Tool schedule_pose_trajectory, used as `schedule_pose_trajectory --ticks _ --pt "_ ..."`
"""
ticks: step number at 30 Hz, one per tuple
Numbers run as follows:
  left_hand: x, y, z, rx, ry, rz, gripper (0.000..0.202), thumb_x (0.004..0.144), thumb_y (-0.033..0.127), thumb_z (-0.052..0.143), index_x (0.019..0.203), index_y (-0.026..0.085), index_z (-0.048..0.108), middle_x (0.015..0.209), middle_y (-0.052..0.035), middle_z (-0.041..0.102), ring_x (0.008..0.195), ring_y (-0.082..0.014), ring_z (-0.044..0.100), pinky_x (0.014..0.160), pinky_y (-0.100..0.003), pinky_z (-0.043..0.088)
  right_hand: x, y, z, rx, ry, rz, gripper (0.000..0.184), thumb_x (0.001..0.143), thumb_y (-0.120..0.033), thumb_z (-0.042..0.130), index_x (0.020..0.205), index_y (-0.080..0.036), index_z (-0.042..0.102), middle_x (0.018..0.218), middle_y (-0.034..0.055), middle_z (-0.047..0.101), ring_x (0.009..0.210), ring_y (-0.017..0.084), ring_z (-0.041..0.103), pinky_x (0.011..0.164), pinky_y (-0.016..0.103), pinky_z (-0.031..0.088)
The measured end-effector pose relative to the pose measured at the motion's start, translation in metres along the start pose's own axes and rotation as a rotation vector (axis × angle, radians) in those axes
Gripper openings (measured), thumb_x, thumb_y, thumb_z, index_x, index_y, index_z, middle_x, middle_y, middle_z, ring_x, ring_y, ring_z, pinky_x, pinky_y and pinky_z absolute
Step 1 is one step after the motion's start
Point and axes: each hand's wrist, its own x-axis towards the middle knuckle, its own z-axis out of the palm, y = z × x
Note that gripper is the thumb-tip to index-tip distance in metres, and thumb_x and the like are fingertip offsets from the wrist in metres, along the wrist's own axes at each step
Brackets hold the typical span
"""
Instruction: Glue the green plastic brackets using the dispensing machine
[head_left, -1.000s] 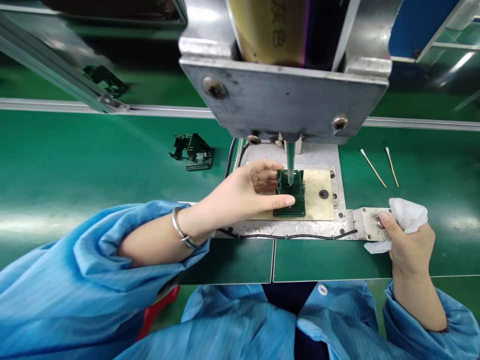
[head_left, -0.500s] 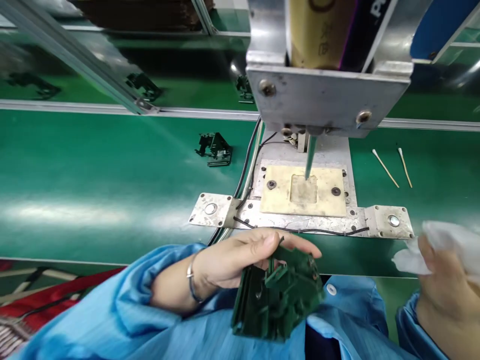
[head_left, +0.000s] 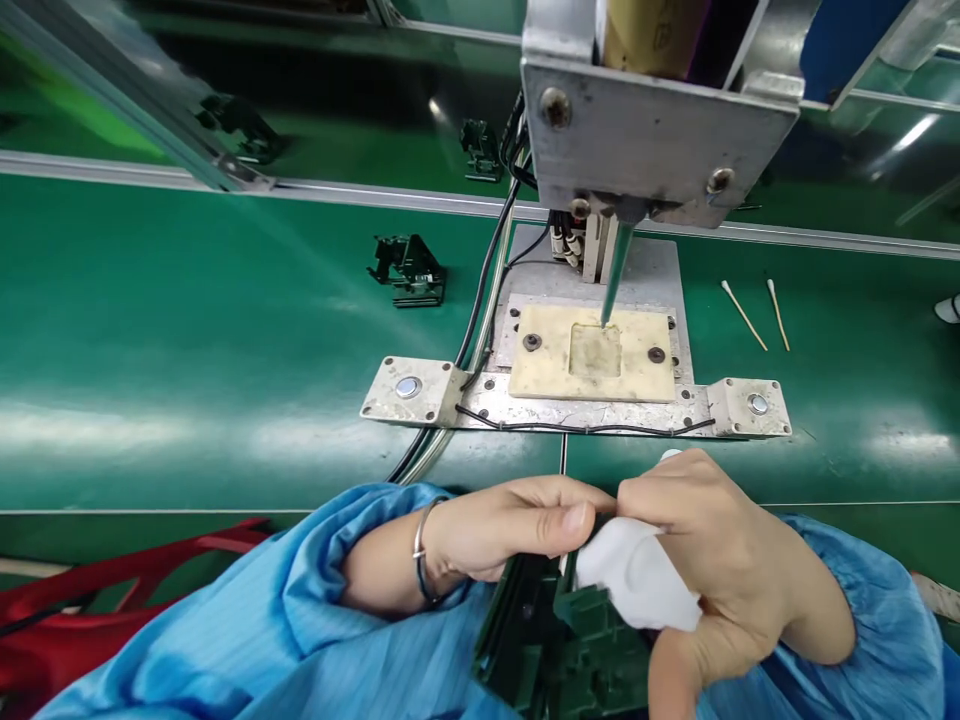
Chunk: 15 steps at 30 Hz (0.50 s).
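Note:
My left hand (head_left: 517, 525) grips a dark green moulded plastic part (head_left: 555, 650) by its upper edge, close to my body. In my right hand (head_left: 727, 560) is a crumpled white tissue (head_left: 637, 575), pressed against the upper right side of that part. The fingers of both hands nearly meet above it. The part's lower edge runs out of the picture, and the tissue covers some of its surface.
Ahead stands a dispensing press with a green needle (head_left: 616, 270) over a cream fixture plate (head_left: 525, 380). Metal button boxes (head_left: 409, 388) flank it. Another dark green plastic part (head_left: 409, 272) lies left of the cables (head_left: 487, 290). Two cotton swabs (head_left: 744, 315) lie to the right.
My right hand has come in from the far right with the tissue and now presses it to the green part. My left hand keeps its hold. The view has shifted slightly.

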Motion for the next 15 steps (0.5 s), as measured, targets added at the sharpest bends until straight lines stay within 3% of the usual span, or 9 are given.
schedule_pose_trajectory --ticks 4,10,15 --pt "0.0 0.002 -0.001 0.069 -0.065 0.046 0.062 0.071 0.071 0.064 0.086 0.011 0.061 0.071 -0.0004 0.048 0.064 -0.0094 0.04 0.056 -0.019 0.033 -0.016 0.002 -0.003 0.028 -0.001 -0.008 0.069 0.088 -0.077 0.029 0.053 -0.018 0.032 0.058 -0.0066 0.018 0.047 0.007 0.01 0.047 0.029 0.014" --pt "0.0 0.002 -0.002 0.102 -0.183 0.184 0.053 0.081 0.061 0.06 0.101 0.012 0.063 0.088 -0.004 0.057 0.08 -0.0133 0.05 0.076 -0.023 0.041 -0.024 0.0 -0.002 0.019 0.151 -0.048 0.064 0.089 -0.071 0.038 0.055 -0.018 0.042 0.059 -0.0049 0.027 0.05 0.008 0.021 0.049 0.028 0.02" --pt "0.003 0.001 -0.003 0.088 -0.177 0.234 0.047 0.08 0.056 0.065 0.099 0.013 0.065 0.078 -0.0004 0.054 0.068 -0.0087 0.045 0.063 -0.018 0.036 -0.013 -0.002 -0.002 -0.069 0.128 -0.097 0.063 0.089 -0.071 0.038 0.057 -0.018 0.046 0.06 -0.0051 0.027 0.048 0.008 0.019 0.047 0.027 0.02"
